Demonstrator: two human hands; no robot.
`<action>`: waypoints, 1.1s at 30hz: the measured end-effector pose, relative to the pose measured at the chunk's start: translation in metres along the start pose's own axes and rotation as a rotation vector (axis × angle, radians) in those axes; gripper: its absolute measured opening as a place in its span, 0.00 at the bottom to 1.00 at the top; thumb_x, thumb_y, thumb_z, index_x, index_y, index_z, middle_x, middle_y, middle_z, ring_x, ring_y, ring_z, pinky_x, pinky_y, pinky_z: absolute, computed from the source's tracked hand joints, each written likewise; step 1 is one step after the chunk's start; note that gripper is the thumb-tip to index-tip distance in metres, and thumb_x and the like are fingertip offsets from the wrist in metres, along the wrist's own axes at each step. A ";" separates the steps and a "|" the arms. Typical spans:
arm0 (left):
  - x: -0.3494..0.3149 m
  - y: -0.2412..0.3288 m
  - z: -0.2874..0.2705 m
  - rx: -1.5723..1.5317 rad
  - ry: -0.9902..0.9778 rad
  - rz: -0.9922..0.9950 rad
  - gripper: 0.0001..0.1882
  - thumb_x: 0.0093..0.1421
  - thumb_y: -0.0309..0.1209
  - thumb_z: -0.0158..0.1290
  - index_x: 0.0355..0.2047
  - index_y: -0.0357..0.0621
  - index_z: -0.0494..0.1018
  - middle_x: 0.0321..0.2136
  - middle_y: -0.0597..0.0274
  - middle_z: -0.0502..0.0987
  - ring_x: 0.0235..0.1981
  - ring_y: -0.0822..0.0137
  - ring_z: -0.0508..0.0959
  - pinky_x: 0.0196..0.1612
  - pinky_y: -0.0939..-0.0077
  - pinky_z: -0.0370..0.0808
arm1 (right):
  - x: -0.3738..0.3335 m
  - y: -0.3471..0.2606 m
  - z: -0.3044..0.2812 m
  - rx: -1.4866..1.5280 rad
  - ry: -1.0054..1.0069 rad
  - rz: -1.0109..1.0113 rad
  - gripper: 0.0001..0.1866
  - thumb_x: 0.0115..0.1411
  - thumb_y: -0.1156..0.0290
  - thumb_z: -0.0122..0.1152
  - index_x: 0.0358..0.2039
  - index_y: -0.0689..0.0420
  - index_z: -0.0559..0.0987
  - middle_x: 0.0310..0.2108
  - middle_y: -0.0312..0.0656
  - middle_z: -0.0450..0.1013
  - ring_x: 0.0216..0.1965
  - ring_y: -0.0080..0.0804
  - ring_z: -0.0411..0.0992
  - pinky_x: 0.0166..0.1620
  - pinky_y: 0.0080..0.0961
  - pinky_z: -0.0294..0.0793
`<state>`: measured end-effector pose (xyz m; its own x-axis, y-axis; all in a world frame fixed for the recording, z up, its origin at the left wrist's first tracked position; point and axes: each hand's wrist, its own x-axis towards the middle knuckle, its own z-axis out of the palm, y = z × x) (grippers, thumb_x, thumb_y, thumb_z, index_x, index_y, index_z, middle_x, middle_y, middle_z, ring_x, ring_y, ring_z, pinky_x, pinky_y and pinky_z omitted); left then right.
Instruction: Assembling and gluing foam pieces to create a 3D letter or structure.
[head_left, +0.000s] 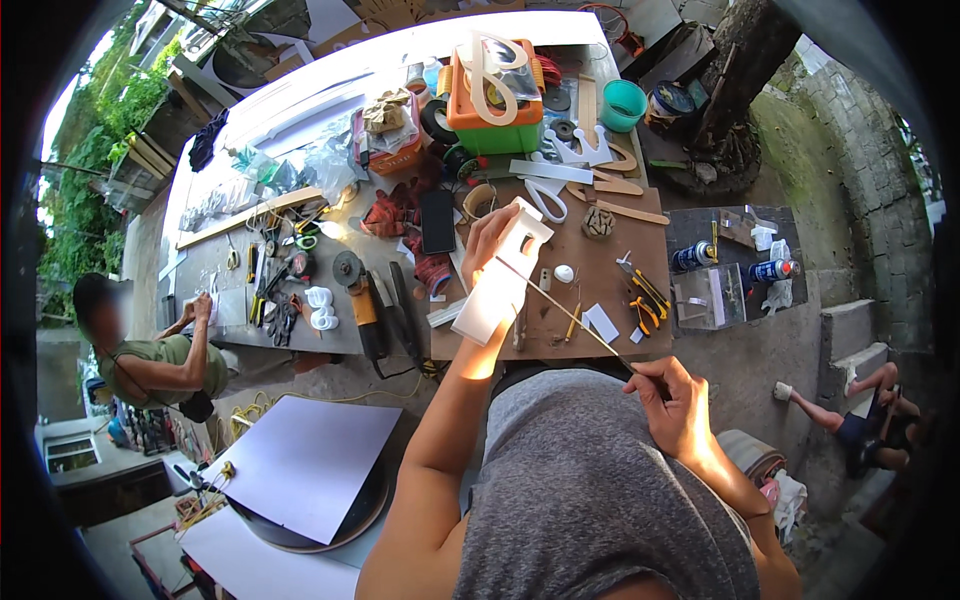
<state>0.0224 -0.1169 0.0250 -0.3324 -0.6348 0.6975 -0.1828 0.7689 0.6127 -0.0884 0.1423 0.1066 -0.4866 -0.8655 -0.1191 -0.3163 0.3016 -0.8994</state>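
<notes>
Left hand (484, 242) holding white piece (490, 300), right hand (672, 398) holding rod (572, 318), labelled cans (692, 256)

The brown tabletop (600, 277) carries yellow-handled pliers (655, 292), a white cap (564, 274) and a white rectangle (600, 323).

Fingers of the left grip (484, 243) are partly hidden behind the white piece (487, 302), whose sunlit face is too bright to show detail. The rear end of the thin rod (565, 312) is concealed within the right grip (672, 400). A white sheet (310, 460) covers most of a dark round disc (374, 505). At left, the face of a co-worker (165, 362) is blurred. The grey shirt (600, 480) is cut off by the lower edge; the tree trunk (745, 70), by the upper.
</notes>
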 end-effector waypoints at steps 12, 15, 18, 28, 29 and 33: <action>0.005 0.002 -0.002 0.025 -0.013 0.012 0.24 0.53 0.23 0.64 0.51 0.47 0.76 0.50 0.60 0.78 0.47 0.57 0.79 0.49 0.66 0.79 | 0.004 -0.005 -0.002 -0.011 -0.005 0.004 0.04 0.66 0.78 0.59 0.41 0.63 0.75 0.28 0.42 0.81 0.29 0.20 0.78 0.33 0.19 0.75; 0.005 0.000 0.000 0.020 -0.010 0.031 0.24 0.53 0.23 0.64 0.51 0.47 0.75 0.49 0.60 0.78 0.47 0.57 0.79 0.49 0.66 0.79 | 0.005 -0.004 -0.002 -0.020 -0.010 -0.001 0.04 0.66 0.78 0.59 0.40 0.63 0.75 0.28 0.42 0.81 0.29 0.20 0.78 0.32 0.19 0.75; 0.000 -0.010 0.004 0.025 -0.001 0.073 0.25 0.53 0.23 0.64 0.52 0.47 0.74 0.49 0.60 0.78 0.48 0.57 0.79 0.49 0.66 0.79 | 0.006 -0.003 -0.003 -0.021 -0.026 0.011 0.04 0.66 0.78 0.59 0.41 0.63 0.75 0.27 0.42 0.80 0.28 0.20 0.78 0.32 0.19 0.75; -0.001 -0.005 0.002 -0.021 -0.020 0.058 0.25 0.51 0.23 0.65 0.51 0.46 0.74 0.49 0.60 0.78 0.47 0.57 0.79 0.49 0.66 0.79 | 0.005 0.002 -0.002 -0.027 -0.026 0.001 0.05 0.66 0.78 0.59 0.42 0.61 0.76 0.27 0.40 0.80 0.25 0.17 0.74 0.30 0.17 0.73; 0.000 -0.003 0.001 -0.039 -0.028 0.047 0.25 0.51 0.23 0.65 0.51 0.46 0.74 0.50 0.60 0.78 0.47 0.57 0.79 0.49 0.66 0.79 | 0.005 0.002 -0.002 -0.029 -0.028 0.001 0.05 0.66 0.78 0.59 0.42 0.61 0.76 0.27 0.40 0.80 0.24 0.16 0.74 0.29 0.17 0.73; -0.001 0.003 -0.001 -0.112 -0.069 -0.063 0.25 0.51 0.22 0.65 0.51 0.45 0.73 0.50 0.59 0.78 0.47 0.56 0.79 0.49 0.65 0.79 | 0.003 0.005 -0.002 -0.014 -0.028 0.007 0.05 0.66 0.77 0.60 0.42 0.60 0.77 0.27 0.39 0.80 0.24 0.16 0.73 0.29 0.17 0.72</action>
<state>0.0235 -0.1140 0.0265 -0.3871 -0.6719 0.6315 -0.1025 0.7120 0.6947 -0.0925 0.1422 0.1024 -0.4658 -0.8742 -0.1370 -0.3250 0.3130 -0.8924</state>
